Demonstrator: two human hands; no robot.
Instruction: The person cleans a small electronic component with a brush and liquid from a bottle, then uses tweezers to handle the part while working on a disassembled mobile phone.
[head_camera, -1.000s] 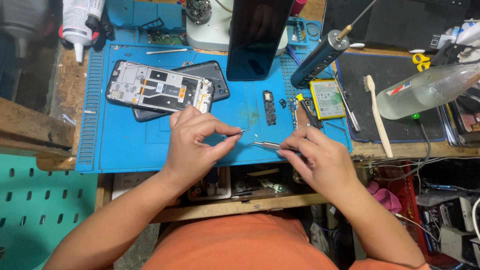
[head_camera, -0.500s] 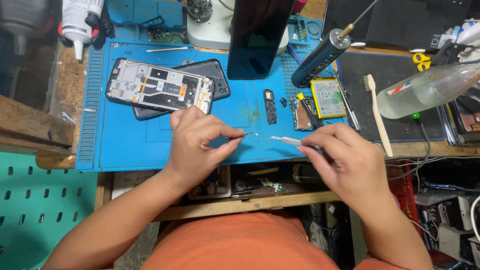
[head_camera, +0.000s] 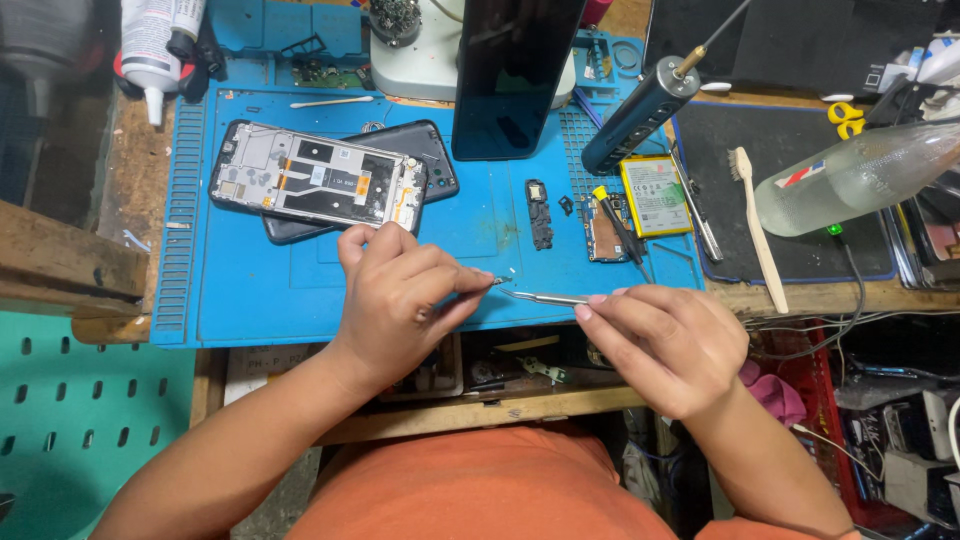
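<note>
small part pinched at mat's lower edge, tweezers on it

a tiny part (head_camera: 499, 281) sat just below frame centre, over the lower edge of the blue mat (head_camera: 250, 300). too small to tell what it was. left hand (head_camera: 395, 300) was closed on it in a fingertip pinch, held clear of the mat, likely so the tool could reach it. right hand (head_camera: 665, 345) gripped metal tweezers (head_camera: 545, 297) low and near flat, tips meeting the part. opened phone frame (head_camera: 315, 188) lay on a dark back cover (head_camera: 440, 165) at upper left, out of the way. loose black module (head_camera: 539, 212), small board (head_camera: 603, 225) and battery (head_camera: 655, 195) lay right of centre, near at hand.
</note>
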